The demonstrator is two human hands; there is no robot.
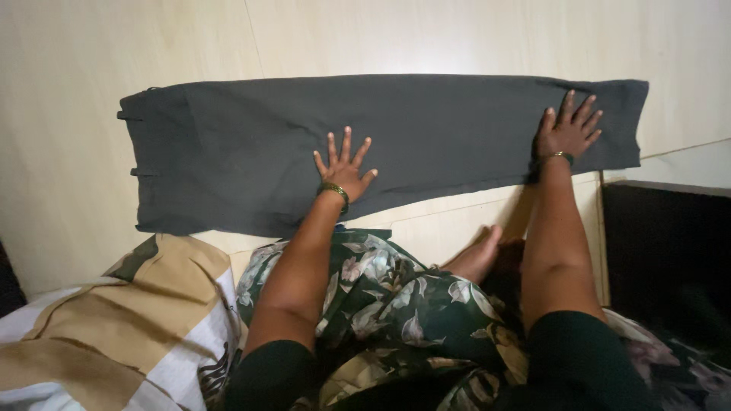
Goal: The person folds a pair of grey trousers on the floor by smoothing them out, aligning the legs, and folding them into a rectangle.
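A pair of dark grey trousers [251,144] lies flat on the pale floor, folded lengthwise, waistband at the left and leg hems at the right. My left hand [344,165] presses flat on the middle of the fabric near its front edge, fingers spread, a bangle on the wrist. My right hand [568,129] rests flat on the fabric near the hem end, fingers spread, also with a bangle. Neither hand grips anything.
A beige, white and olive patterned cloth [114,327] lies at the lower left. My floral-print lap [396,304] and a bare foot [476,255] sit just in front of the trousers. A dark box-like object [670,259] stands at the right.
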